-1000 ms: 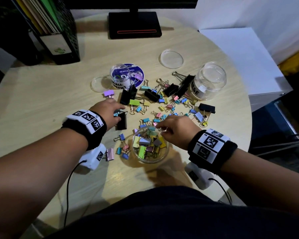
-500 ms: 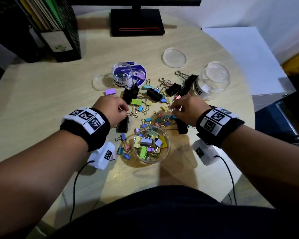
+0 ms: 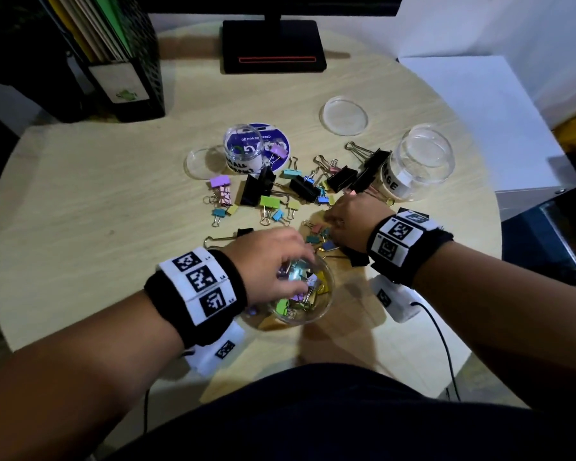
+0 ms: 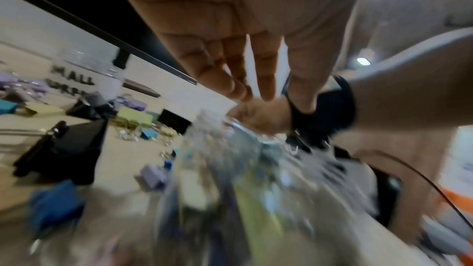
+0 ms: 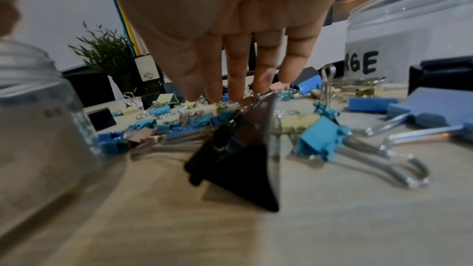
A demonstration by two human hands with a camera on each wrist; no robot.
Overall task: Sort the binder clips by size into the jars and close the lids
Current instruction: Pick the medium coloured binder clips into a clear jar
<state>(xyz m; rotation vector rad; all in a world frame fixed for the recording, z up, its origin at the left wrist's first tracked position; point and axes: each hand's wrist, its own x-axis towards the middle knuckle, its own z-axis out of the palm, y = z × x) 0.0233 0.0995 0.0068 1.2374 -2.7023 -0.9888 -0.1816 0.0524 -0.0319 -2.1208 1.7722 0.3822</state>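
My left hand (image 3: 296, 271) hovers over the mouth of the near glass jar (image 3: 326, 301), which holds several coloured medium binder clips. Its fingers (image 4: 266, 80) are straight and hold nothing. My right hand (image 3: 330, 224) reaches into the pile of small coloured clips (image 3: 316, 239), and its straight fingertips (image 5: 236, 92) touch them. A black clip (image 5: 238, 167) lies under that wrist. The small jar (image 3: 243, 148) and the large jar (image 3: 423, 168) stand open at the back. Large black clips (image 3: 256, 189) lie between them.
Two clear lids (image 3: 344, 116) (image 3: 202, 163) lie near the back jars. A purple disc (image 3: 275, 144) sits beside the small jar. A monitor stand (image 3: 273, 44) and a file holder (image 3: 123, 61) are at the far edge, and a white cabinet (image 3: 479, 111) stands to the right.
My left hand left the clips by the black clip and came back over the near jar. My right hand went from the jar out to the small clip pile and stays there.
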